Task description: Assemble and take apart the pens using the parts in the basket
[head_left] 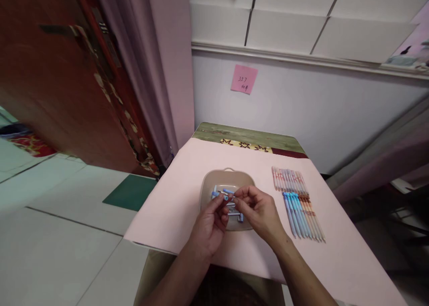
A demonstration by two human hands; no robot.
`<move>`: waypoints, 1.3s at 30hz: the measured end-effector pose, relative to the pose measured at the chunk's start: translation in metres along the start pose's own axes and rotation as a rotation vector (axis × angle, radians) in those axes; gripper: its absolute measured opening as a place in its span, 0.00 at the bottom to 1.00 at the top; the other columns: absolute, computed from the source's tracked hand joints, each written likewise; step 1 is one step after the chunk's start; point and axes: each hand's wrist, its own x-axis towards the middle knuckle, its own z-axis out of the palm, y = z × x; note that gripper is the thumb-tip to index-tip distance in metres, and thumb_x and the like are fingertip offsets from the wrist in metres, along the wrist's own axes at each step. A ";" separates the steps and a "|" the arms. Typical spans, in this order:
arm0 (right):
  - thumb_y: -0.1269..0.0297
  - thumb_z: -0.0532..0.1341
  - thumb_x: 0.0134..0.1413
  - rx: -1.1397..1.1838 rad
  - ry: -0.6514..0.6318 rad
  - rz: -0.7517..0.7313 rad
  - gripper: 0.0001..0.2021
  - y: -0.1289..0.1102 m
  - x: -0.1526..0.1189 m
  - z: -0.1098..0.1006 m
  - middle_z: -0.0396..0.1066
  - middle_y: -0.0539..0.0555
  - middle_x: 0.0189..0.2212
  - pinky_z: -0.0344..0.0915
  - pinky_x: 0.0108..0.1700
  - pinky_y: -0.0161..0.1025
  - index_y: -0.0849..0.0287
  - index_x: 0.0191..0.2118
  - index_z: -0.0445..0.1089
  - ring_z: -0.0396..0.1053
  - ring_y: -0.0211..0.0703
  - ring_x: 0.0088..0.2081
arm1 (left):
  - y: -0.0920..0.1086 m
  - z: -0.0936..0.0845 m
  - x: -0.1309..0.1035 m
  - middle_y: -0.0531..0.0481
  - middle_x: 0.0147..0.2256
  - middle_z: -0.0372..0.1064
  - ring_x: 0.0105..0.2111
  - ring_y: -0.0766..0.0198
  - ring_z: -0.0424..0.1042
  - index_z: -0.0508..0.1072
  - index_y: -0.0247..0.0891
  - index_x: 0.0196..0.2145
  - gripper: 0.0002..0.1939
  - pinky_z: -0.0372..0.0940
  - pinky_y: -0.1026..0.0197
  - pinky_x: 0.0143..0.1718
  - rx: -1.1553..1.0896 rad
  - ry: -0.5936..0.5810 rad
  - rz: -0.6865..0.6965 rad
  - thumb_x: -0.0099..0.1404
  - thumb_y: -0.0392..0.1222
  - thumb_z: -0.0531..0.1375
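Note:
Both hands meet above a beige plastic basin (pixel 228 175) on the table. My left hand (pixel 210 225) is closed round a blue pen barrel (pixel 219 195), its open end facing right. With thumb and forefinger pinched at that end, my right hand (pixel 259 210) grips something small that I cannot make out. Inside the basin lie several loose blue and white pen parts (pixel 240 217), partly hidden by the hands. On the right are a row of blue pens (pixel 295 214), brown-orange pens (pixel 311 218) beside them, and pinkish pens (pixel 290 180) above.
A pale pink sheet (pixel 174 185) covers the table, with its green patterned far edge (pixel 248 133) showing against the wall. A pink note (pixel 244 79) is stuck to the wall. At the left stand a purple curtain (pixel 134 51) and a reddish-brown door (pixel 50 73).

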 end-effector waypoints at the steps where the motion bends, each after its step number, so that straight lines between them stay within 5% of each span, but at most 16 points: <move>1: 0.61 0.63 0.51 -0.011 0.009 -0.002 0.08 0.001 0.000 0.000 0.71 0.50 0.24 0.63 0.27 0.31 0.60 0.36 0.71 0.67 0.36 0.24 | -0.001 0.000 0.000 0.48 0.27 0.74 0.17 0.76 0.66 0.74 0.26 0.35 0.04 0.61 0.75 0.14 0.005 0.006 0.007 0.62 0.31 0.60; 14: 0.63 0.62 0.52 -0.025 0.090 -0.027 0.08 0.012 0.003 -0.005 0.74 0.52 0.27 0.65 0.28 0.32 0.59 0.36 0.73 0.70 0.38 0.26 | -0.005 0.006 0.000 0.46 0.28 0.73 0.20 0.73 0.68 0.72 0.29 0.30 0.07 0.63 0.74 0.18 0.040 -0.037 0.004 0.59 0.23 0.56; 29: 0.58 0.64 0.51 0.070 0.049 0.036 0.12 0.013 0.008 -0.007 0.75 0.53 0.28 0.69 0.30 0.34 0.61 0.39 0.72 0.72 0.39 0.27 | -0.013 0.012 0.007 0.51 0.24 0.69 0.19 0.75 0.67 0.73 0.29 0.29 0.03 0.61 0.75 0.16 0.100 -0.036 0.000 0.56 0.25 0.63; 39: 0.63 0.63 0.51 -0.048 0.165 -0.034 0.12 0.015 0.004 -0.004 0.74 0.51 0.27 0.67 0.29 0.33 0.58 0.42 0.74 0.69 0.37 0.25 | -0.015 0.008 0.006 0.52 0.24 0.69 0.20 0.74 0.68 0.73 0.30 0.30 0.07 0.61 0.75 0.17 0.120 -0.085 0.008 0.52 0.27 0.67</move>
